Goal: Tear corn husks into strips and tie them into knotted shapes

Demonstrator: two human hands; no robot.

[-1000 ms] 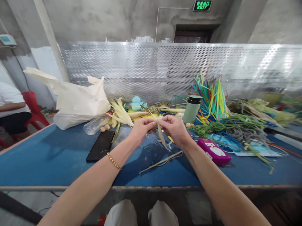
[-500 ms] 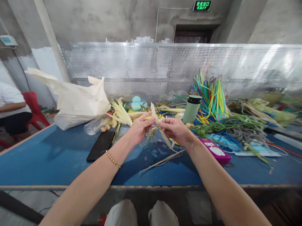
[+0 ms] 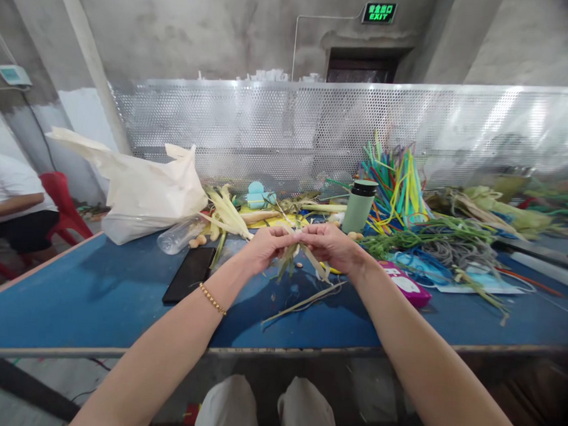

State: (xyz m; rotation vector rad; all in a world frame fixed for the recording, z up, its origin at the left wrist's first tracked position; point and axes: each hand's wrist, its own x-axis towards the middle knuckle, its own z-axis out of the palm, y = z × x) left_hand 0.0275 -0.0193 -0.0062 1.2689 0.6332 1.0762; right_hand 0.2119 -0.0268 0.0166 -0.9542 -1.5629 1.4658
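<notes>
Over the middle of the blue table, my left hand [image 3: 268, 247] and my right hand [image 3: 330, 245] meet fingertip to fingertip. Both are closed in a pinch on a pale, dry corn husk [image 3: 314, 259], whose strips hang down below the fingers. Part of the husk is hidden behind my fingertips. Beneath the hands a thin dry stalk [image 3: 303, 303] lies on the table. Just left of my left hand rests a bundle of pale yellow-green husks [image 3: 231, 218]. A green tumbler with a black lid [image 3: 359, 210] stands behind my right hand.
On the blue table [image 3: 96, 305] a black phone [image 3: 189, 275], a clear plastic bottle [image 3: 177, 235] and a cream plastic bag [image 3: 148, 191] lie left. Right are a magenta packet [image 3: 407, 285], green stems [image 3: 433, 235] and colourful strips [image 3: 400, 187]. A seated person [image 3: 16, 195] is far left.
My hands have come together, fingertips now touching. The husk strip that stood up between them is now folded down or hidden behind the fingers.
</notes>
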